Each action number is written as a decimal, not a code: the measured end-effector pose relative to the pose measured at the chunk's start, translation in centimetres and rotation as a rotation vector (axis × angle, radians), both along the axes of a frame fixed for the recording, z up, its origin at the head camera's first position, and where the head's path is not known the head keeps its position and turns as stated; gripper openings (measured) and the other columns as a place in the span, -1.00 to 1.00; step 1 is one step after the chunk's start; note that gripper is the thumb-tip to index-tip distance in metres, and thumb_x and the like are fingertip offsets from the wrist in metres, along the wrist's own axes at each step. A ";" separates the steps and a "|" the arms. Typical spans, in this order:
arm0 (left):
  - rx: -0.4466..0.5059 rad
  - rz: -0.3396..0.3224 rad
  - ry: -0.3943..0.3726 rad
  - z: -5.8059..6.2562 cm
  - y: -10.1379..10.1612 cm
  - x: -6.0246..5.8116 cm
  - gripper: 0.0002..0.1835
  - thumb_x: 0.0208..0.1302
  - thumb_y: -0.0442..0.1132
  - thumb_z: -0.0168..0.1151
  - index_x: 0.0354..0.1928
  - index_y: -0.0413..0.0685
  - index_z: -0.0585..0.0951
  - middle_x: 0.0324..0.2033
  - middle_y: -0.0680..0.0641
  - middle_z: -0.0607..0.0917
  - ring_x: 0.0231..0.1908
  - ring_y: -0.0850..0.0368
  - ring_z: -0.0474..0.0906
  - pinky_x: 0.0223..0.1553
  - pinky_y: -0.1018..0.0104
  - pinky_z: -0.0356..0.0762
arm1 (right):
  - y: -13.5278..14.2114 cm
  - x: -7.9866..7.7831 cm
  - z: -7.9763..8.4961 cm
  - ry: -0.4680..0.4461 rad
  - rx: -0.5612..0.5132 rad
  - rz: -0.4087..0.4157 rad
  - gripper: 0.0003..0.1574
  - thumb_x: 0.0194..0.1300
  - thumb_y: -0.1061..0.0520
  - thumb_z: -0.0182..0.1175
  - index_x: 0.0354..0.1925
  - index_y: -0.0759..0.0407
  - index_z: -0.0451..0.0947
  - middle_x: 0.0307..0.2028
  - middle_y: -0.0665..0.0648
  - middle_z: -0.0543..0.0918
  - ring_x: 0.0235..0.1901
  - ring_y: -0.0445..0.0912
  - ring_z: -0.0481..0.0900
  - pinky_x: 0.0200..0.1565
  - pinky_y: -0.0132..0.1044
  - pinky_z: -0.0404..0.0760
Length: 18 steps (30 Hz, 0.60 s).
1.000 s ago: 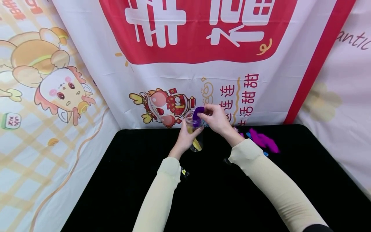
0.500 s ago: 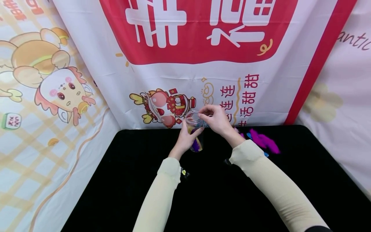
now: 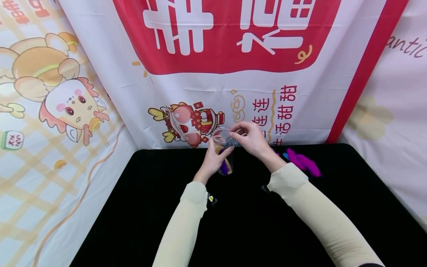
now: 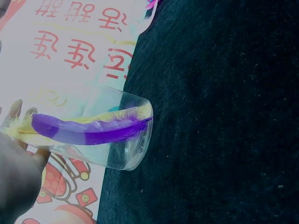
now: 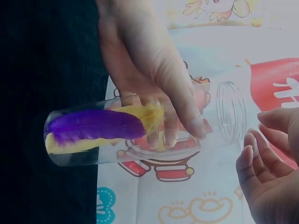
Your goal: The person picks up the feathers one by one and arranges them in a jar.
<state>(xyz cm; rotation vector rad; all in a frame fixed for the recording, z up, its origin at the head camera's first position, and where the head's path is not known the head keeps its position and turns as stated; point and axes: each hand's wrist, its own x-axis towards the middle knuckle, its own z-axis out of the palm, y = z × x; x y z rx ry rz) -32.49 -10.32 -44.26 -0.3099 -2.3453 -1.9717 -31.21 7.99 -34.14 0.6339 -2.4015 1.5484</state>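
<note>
My left hand grips a clear jar around its side, thumb and fingers wrapped on it. Inside lie a purple feather and yellow feathering, both down toward the bottom end. The left wrist view shows the purple feather lying over the yellow through the clear wall. Just beside the jar's uncovered mouth is my right hand, its fingers loosely bent with nothing between them.
Magenta feathers lie at the back right of the black table, with a small blue piece beside them. A printed cloth hangs directly behind the jar.
The purple feather, earlier pinched by my right hand at the mouth, has dropped into the jar. My right hand has released it and shifted slightly right. The left hand keeps its grip.
</note>
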 end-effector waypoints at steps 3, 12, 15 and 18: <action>-0.004 0.005 -0.002 -0.1 0.0 0.0 -0.21 0.33 0.11 0.40 0.41 0.15 0.16 0.29 -0.08 0.45 0.33 -0.03 0.40 0.42 -0.02 0.26 | 0.3 0.3 0.1 0.006 -0.006 0.003 -0.87 0.33 0.16 0.39 -0.19 0.20 0.73 -0.27 0.13 0.78 -0.34 0.00 0.70 -0.32 -0.30 0.61; -0.022 0.026 0.019 0.0 0.2 0.2 -0.20 0.32 0.12 0.40 0.41 0.13 0.16 0.29 -0.06 0.46 0.30 0.04 0.42 0.40 0.07 0.29 | 1.5 0.6 -0.1 -0.005 0.017 -0.027 -0.87 0.34 0.13 0.40 -0.19 0.15 0.73 -0.29 0.13 0.77 -0.36 0.00 0.69 -0.37 -0.27 0.64; -0.021 0.028 0.036 0.0 0.3 0.2 -0.21 0.32 0.10 0.41 0.40 0.12 0.17 0.29 -0.07 0.47 0.30 0.04 0.42 0.40 0.10 0.29 | 1.8 0.6 -0.3 0.000 0.027 -0.026 -0.87 0.34 0.14 0.40 -0.19 0.17 0.72 -0.29 0.15 0.77 -0.37 0.00 0.69 -0.36 -0.28 0.64; -0.017 0.027 0.047 0.0 0.3 0.2 -0.20 0.30 0.08 0.43 0.40 0.08 0.18 0.29 -0.09 0.47 0.30 0.03 0.43 0.40 0.10 0.29 | 2.1 0.6 -0.5 0.011 0.019 -0.015 -0.88 0.33 0.17 0.40 -0.18 0.20 0.72 -0.28 0.17 0.77 -0.35 0.01 0.69 -0.34 -0.30 0.63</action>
